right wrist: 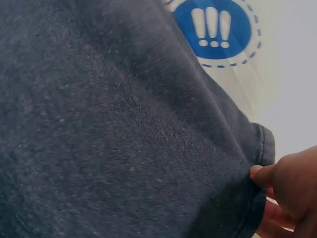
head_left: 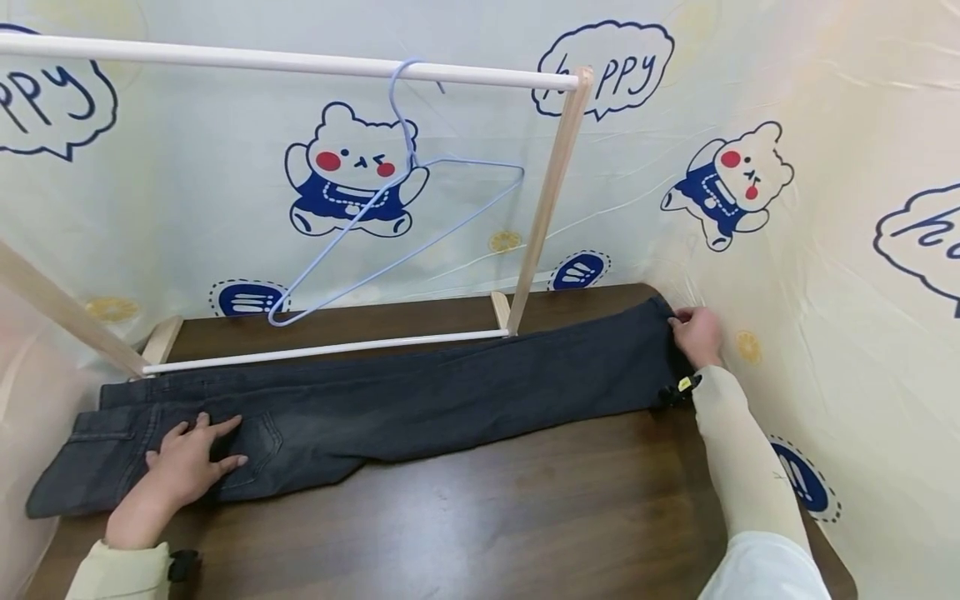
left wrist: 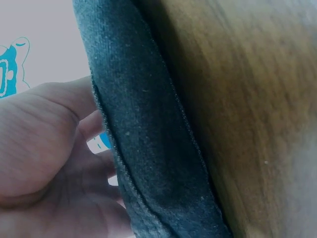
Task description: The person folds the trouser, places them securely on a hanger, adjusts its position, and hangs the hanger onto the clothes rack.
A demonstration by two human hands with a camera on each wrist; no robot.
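Note:
A pair of dark grey jeans (head_left: 480, 375) lies lengthwise, legs folded together, waistband to the left and hems to the right. My left hand (head_left: 187, 458) rests with spread fingers on the back pocket area near the waistband. In the left wrist view the jeans' edge (left wrist: 143, 119) hides the fingertips of that hand (left wrist: 44, 144). At the far right end, my right hand (head_left: 697, 335) pinches the leg hem. The right wrist view shows its thumb (right wrist: 262, 174) on top of the hem (right wrist: 266, 144), other fingers below.
Behind the jeans stands a rack with a white top rail (head_left: 247, 57), wooden posts (head_left: 551, 192) and a lower white bar (head_left: 322, 353). A light blue hanger (head_left: 450, 233) hangs from the rail. Brown table (head_left: 480, 517) shows in front; printed sheeting (head_left: 480, 117) surrounds the back and sides.

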